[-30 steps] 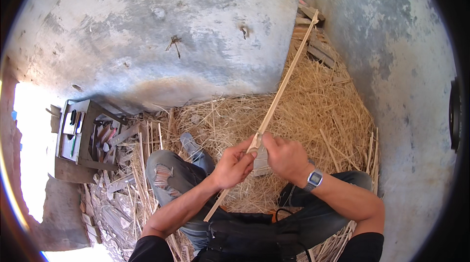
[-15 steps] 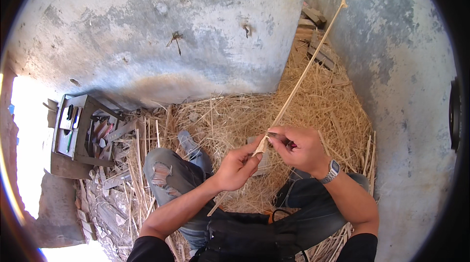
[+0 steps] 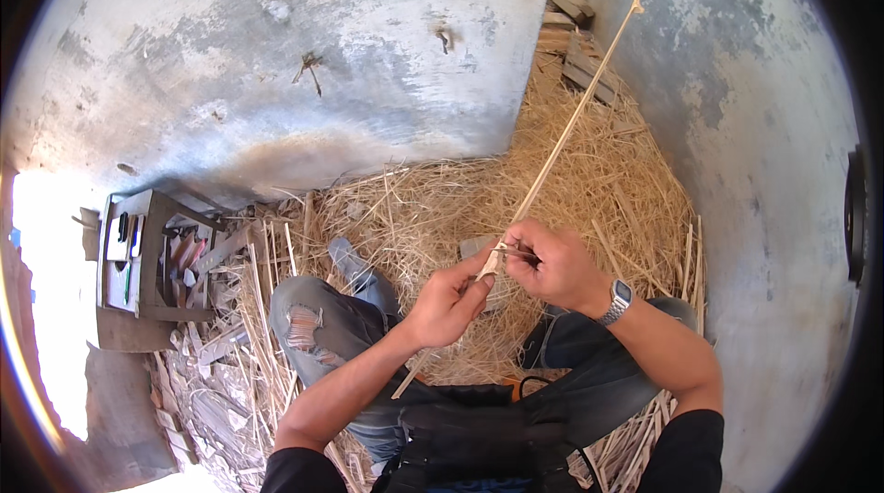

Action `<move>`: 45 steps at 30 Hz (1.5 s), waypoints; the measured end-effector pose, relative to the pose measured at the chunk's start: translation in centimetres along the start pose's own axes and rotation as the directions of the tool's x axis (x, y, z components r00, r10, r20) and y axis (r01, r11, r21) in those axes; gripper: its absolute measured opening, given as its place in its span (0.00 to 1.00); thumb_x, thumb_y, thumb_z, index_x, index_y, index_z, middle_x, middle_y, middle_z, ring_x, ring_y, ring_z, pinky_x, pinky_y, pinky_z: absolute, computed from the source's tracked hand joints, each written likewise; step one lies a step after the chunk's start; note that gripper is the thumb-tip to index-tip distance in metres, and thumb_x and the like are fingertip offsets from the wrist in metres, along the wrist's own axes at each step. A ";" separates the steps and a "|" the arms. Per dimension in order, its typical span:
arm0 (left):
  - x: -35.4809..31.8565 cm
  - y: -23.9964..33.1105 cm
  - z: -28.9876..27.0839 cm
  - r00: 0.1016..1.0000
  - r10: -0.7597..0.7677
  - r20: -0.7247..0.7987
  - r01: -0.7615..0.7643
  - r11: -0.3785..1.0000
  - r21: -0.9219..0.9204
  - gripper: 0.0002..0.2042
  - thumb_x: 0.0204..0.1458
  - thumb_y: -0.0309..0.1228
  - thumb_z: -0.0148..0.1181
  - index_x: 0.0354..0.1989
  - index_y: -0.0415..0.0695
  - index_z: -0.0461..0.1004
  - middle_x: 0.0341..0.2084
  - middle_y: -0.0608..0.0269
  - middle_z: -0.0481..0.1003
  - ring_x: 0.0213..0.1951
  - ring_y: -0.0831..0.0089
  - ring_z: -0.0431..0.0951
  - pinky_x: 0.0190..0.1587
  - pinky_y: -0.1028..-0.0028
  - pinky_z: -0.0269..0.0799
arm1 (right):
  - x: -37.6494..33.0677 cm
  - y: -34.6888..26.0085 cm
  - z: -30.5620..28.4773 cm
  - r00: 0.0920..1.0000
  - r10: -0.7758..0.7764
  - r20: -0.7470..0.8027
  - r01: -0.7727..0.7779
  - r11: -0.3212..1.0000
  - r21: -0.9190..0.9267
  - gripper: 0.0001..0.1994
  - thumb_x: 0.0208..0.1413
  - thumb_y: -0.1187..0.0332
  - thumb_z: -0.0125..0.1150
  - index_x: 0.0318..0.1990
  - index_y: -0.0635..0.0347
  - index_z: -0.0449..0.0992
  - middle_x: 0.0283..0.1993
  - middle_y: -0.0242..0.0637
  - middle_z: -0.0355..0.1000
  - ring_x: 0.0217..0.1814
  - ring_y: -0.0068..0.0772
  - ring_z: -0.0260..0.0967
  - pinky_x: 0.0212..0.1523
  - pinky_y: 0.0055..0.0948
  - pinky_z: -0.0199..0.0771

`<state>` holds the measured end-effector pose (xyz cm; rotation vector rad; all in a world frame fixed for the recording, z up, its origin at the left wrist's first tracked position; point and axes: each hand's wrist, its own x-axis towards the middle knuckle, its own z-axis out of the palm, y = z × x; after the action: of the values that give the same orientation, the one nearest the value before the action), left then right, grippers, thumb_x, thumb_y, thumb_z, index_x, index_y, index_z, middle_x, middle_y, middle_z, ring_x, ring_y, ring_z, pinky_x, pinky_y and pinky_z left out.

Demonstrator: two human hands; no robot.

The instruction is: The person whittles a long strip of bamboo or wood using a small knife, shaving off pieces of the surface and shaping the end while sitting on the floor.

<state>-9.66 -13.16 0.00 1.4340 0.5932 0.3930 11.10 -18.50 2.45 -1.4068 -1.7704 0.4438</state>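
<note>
A long, thin, pale wooden stick [image 3: 582,104] slants from my lap up to the far right, with a small forked tip at its far end. My left hand [image 3: 445,307] is closed around its thicker carved part [image 3: 493,263], the thumb lying along it. The stick's thin near end [image 3: 402,386] comes out below my left wrist. My right hand [image 3: 558,265], with a watch [image 3: 621,293] on the wrist, pinches a small dark metal blade [image 3: 516,253] against the carved part. Its handle is hidden in my fingers.
Straw-like shavings [image 3: 599,180] cover the floor between my crossed legs and the walls. A small wooden stand [image 3: 138,254] with pens and tools is at the left. Wood blocks [image 3: 589,69] lie in the far corner. Wood strips [image 3: 272,309] lie beside my left knee.
The view has shifted slightly, so the wall and stand sit further left. My right hand has turned a little, and its blade lies across the carved part. Both hands keep their hold.
</note>
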 end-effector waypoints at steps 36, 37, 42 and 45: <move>-0.5 -0.9 0.5 0.992 0.114 -0.059 -0.120 0.987 -0.105 0.27 0.67 0.23 0.48 0.74 0.38 0.54 0.21 0.74 0.66 0.22 0.87 0.64 0.25 0.80 0.63 | -1.1 -2.7 0.4 0.997 0.067 0.038 -0.052 0.949 -0.312 0.08 0.65 0.66 0.54 0.36 0.59 0.68 0.21 0.42 0.72 0.19 0.48 0.72 0.19 0.42 0.70; -0.6 -1.0 0.7 0.993 0.096 -0.070 -0.103 0.988 -0.112 0.27 0.67 0.23 0.48 0.74 0.38 0.54 0.21 0.74 0.66 0.22 0.87 0.64 0.25 0.80 0.62 | -1.2 -2.2 0.7 0.997 0.067 0.047 -0.047 0.936 -0.349 0.07 0.65 0.66 0.54 0.36 0.59 0.68 0.21 0.42 0.72 0.19 0.48 0.72 0.19 0.42 0.71; -0.7 -1.2 0.6 0.997 0.011 -0.075 -0.022 0.987 -0.156 0.26 0.68 0.23 0.47 0.74 0.38 0.53 0.20 0.74 0.65 0.22 0.87 0.63 0.24 0.80 0.61 | -1.4 -1.2 2.0 0.987 0.122 0.106 -0.065 0.900 -0.431 0.08 0.61 0.68 0.57 0.41 0.62 0.70 0.23 0.44 0.74 0.22 0.50 0.74 0.21 0.44 0.74; -0.7 -2.2 0.5 0.995 0.042 -0.091 -0.045 0.998 -0.037 0.27 0.69 0.24 0.46 0.75 0.40 0.51 0.17 0.75 0.63 0.18 0.87 0.61 0.21 0.81 0.58 | -1.4 -0.4 2.7 0.983 0.130 0.128 -0.052 0.873 -0.484 0.08 0.61 0.67 0.57 0.43 0.61 0.71 0.24 0.45 0.74 0.23 0.50 0.75 0.21 0.46 0.74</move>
<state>-10.12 -14.19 -2.01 1.3995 0.6251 0.5034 8.89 -19.39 0.53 -1.8482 -2.0403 0.1663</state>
